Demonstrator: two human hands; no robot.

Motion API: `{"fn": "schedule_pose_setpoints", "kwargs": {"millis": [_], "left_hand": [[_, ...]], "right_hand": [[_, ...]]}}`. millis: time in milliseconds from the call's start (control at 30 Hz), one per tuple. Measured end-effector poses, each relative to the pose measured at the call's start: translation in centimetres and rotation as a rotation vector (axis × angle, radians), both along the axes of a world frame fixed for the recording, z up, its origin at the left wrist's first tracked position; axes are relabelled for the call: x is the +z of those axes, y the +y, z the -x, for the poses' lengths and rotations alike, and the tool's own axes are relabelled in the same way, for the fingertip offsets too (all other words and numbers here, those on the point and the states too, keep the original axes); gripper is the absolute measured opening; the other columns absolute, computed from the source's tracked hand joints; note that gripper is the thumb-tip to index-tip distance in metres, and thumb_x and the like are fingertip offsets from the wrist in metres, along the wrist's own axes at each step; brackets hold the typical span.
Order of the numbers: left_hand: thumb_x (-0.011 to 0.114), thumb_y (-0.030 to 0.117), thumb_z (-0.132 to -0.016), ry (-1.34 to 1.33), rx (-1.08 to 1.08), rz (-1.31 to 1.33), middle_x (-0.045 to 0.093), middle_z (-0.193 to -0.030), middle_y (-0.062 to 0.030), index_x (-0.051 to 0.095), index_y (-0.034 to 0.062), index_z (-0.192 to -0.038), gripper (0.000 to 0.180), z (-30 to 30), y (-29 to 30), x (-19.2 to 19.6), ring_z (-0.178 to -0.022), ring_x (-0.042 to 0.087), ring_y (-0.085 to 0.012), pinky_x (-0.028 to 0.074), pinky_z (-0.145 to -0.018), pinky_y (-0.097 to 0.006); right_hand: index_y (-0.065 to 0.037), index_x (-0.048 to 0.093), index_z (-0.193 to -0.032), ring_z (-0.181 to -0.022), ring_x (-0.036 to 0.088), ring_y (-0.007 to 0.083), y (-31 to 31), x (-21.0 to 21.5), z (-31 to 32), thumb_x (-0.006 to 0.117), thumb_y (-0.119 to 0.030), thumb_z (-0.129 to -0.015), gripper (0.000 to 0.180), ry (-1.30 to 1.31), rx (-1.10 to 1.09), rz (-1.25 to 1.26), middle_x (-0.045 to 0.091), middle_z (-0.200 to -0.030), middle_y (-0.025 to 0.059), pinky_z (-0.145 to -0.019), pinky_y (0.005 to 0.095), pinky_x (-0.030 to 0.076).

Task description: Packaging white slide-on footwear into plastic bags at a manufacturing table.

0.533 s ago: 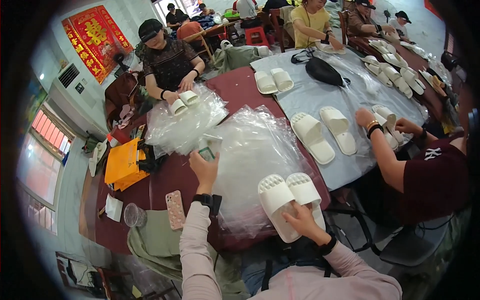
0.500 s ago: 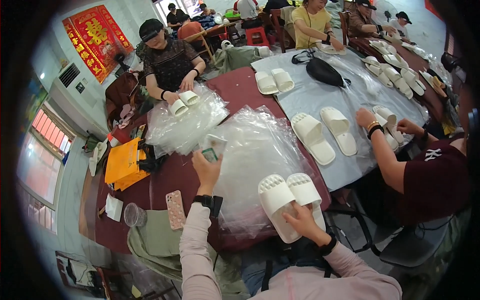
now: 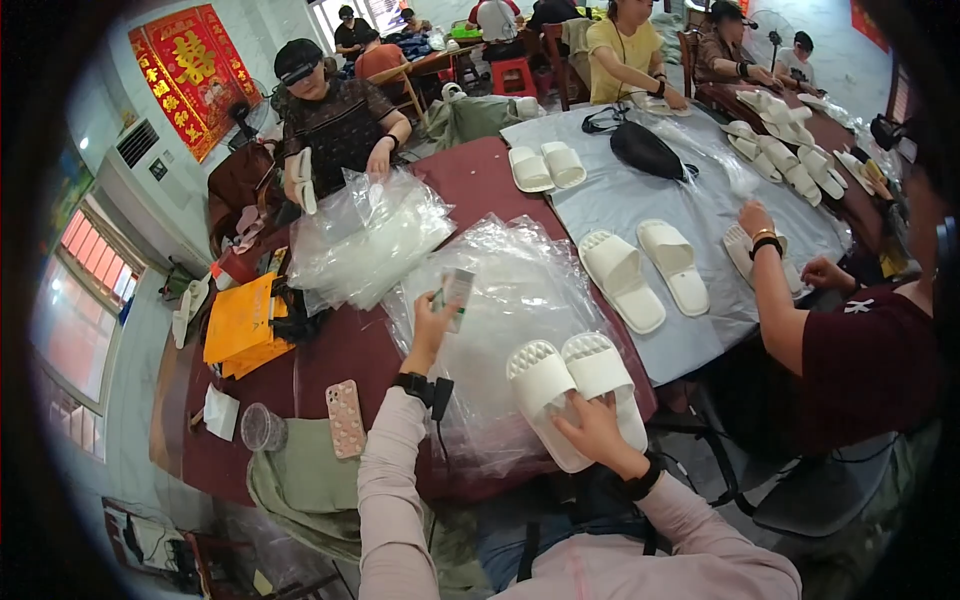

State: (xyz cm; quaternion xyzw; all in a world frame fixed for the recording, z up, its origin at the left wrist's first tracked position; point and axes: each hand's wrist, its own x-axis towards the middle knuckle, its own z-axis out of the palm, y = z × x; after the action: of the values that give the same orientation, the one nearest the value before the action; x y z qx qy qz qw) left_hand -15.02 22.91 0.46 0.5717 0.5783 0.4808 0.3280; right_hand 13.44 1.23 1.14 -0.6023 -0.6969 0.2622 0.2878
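"Quick, what've the hands got?"

"L. hand (image 3: 430, 328) is pinching a small flat packet (image 3: 459, 292), fingers closed on its L. edge, out over the pile of clear plastic bags (image 3: 495, 345)."

"And the other?"

"R. hand (image 3: 598, 437) is gripping a pr. of white slippers (image 3: 545, 383) — side by side, toes away from the person, fingers in at the straps, thumb on the L. slipper."

"Are they touching the bags?"

"Can't tell from here; they're over the near R. part of the pile."

"What else is on the dark red surface (image 3: 305, 395)?"

"Over L., a pink patterned phone case (image 3: 345, 418), w/ a clear tub (image 3: 263, 428) near it & an orange bag (image 3: 240, 325) farther back."

"And R. of the pile?"

"Another white pr. (image 3: 618, 275) on a grey sheet (image 3: 680, 345) — nobody's hand on it."
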Motion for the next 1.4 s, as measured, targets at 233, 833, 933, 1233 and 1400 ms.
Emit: {"fn": "schedule_pose_setpoints", "kwargs": {"millis": [233,833,933,1233,1400], "left_hand": [[0.069,0.035,-0.081,-0.674,0.199,0.322,0.061,-0.083,-0.0044,0.057,0.0068,-0.107,0.041,3.2,1.7,0.1,-0.067,0.058,-0.0195,0.047,-0.057,-0.034],[0.078,0.031,-0.067,0.681,0.376,0.172,0.051,-0.125,-0.0211,0.045,0.0000,-0.127,0.075,6.0,4.3,0.0,-0.121,0.044,-0.0375,0.035,-0.100,-0.048],[0.076,0.028,-0.070,0.783,0.360,0.215,0.051,-0.123,-0.0195,0.044,0.0065,-0.131,0.073,4.4,1.9,0.9,-0.119,0.045,-0.0385,0.034,-0.100,-0.047],[0.056,0.020,-0.079,0.929,-0.375,-0.348,0.056,-0.079,-0.0137,0.061,0.0056,-0.091,0.019,-5.2,-13.1,1.5,-0.079,0.055,-0.0333,0.043,-0.068,-0.049],[0.055,0.032,-0.084,1.274,-0.386,-0.244,0.045,-0.132,-0.0265,0.060,0.0080,-0.117,0.041,-7.1,-22.9,0.0,-0.119,0.045,-0.0422,0.039,-0.092,-0.054]], "right_hand": [[0.000,0.050,-0.128,-0.101,0.056,0.0408,0.5,-0.8,-0.2,0.058,-0.042,-0.084,0.061,-0.071,0.005,0.068,0.064,-0.094,0.0233,-0.105,0.0556,0.019],[0.000,0.047,-0.131,-0.102,0.056,0.0410,0.0,-0.8,-0.1,0.056,-0.043,-0.086,0.063,-0.069,0.011,0.109,0.063,-0.093,0.0260,-0.107,0.0568,0.017],[0.000,0.047,-0.131,-0.101,0.057,0.0408,-0.1,-1.0,0.0,0.056,-0.043,-0.086,0.063,-0.079,0.016,0.103,0.063,-0.093,0.0257,-0.106,0.0568,0.018],[0.001,0.053,-0.123,-0.104,0.055,0.0401,0.2,-2.8,-1.5,0.066,-0.032,-0.081,0.055,0.383,0.009,0.192,0.063,-0.102,0.0224,-0.101,0.0457,0.029],[-0.003,0.052,-0.127,-0.124,0.040,0.0412,-1.8,2.1,-4.5,0.069,-0.025,-0.077,0.058,0.314,0.415,-0.096,0.049,-0.129,0.0234,-0.105,0.0464,0.026]]}}
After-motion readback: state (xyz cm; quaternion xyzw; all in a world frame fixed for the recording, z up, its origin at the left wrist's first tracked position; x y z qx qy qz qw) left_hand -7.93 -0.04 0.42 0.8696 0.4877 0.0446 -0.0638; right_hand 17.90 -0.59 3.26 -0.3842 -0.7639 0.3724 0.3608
